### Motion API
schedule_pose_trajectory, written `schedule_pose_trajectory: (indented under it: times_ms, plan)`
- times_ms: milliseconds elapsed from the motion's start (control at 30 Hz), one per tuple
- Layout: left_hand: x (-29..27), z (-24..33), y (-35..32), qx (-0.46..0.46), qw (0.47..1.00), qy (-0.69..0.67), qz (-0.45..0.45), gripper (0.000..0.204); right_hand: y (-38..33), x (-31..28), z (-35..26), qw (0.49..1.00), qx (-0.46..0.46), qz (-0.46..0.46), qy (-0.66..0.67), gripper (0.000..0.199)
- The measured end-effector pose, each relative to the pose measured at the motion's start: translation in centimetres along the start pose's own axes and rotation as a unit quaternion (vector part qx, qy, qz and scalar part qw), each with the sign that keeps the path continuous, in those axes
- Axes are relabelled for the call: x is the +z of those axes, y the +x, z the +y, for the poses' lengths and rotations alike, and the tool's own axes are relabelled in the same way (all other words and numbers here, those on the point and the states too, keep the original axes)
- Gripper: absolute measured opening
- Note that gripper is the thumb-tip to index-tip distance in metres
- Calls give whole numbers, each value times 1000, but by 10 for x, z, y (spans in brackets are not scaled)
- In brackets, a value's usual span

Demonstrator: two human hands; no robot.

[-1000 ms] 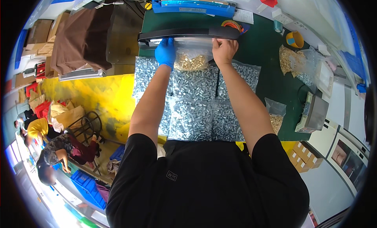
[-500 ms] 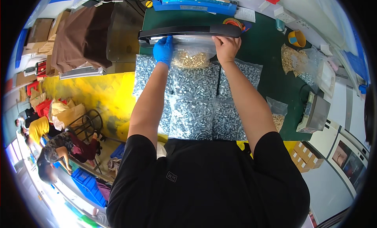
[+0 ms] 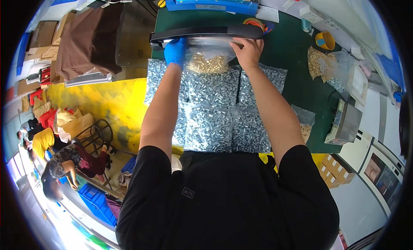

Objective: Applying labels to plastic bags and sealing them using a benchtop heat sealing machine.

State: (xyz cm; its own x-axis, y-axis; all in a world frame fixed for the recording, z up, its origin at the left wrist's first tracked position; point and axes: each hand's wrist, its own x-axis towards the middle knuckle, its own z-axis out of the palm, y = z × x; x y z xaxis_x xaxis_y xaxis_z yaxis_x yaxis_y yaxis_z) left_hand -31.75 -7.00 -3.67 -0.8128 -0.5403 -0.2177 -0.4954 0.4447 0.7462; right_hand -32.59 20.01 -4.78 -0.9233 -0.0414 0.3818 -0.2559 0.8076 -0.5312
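Note:
A clear plastic bag of small brass-coloured metal pieces lies with its mouth stretched along the underside of a long black bar sealer. My left hand, in a blue glove, holds the left end of the bag's mouth, its fingertips partly hidden at the bar. Bare, my right hand pinches the mouth's right end between thumb and fingers, close under the bar. Beneath the brass pieces and toward my body, several flat clear bags of silver metal pieces are laid side by side.
A green tabletop carries a digital scale at right, tan pieces in a bag, a yellow cup and tape rolls. A blue device stands at the back. Other people work at far left.
My left hand has shifted slightly left along the bag's mouth. My right thumb and fingers have slid a little left. The brass pieces have hardly moved.

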Motion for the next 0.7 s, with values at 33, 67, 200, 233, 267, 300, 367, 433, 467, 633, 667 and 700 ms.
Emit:
schedule_pose_trajectory:
  times_ms: [33,67,200,233,267,300,367,433,467,633,667,700]
  plan:
    - [-2,-2,-1,-30,999,5,-11,49,1,0,-1,1000,1,1,2,20]
    - [-3,-5,-4,-29,999,7,-10,49,2,0,-2,1000,-7,-9,-6,21]
    - [-6,2,-23,161,964,-131,167,26,3,-2,3,999,-1,-35,-8,23]
    - [-13,15,-26,227,936,-43,265,24,4,-3,3,999,0,-34,-8,23]
    - [-19,39,-26,228,937,-43,262,24,4,-4,4,999,1,-36,-12,24]
    - [-29,71,-27,342,924,-8,170,23,3,-6,5,999,3,-38,-15,24]
    - [-29,103,-20,468,877,101,-26,30,5,-5,3,999,5,-42,-13,24]
    - [-6,105,-9,484,841,217,-107,57,4,-6,-2,999,7,-48,-12,24]
    - [0,103,-1,486,840,218,-107,57,5,-6,-6,998,3,-37,-44,28]
    - [16,115,17,435,782,370,-249,72,4,-7,1,996,8,-37,-83,36]
    - [20,110,22,435,782,372,-248,72,5,-7,1,997,9,-35,-61,37]
    - [23,103,26,463,782,348,-229,74,5,-6,0,999,10,-34,-40,38]
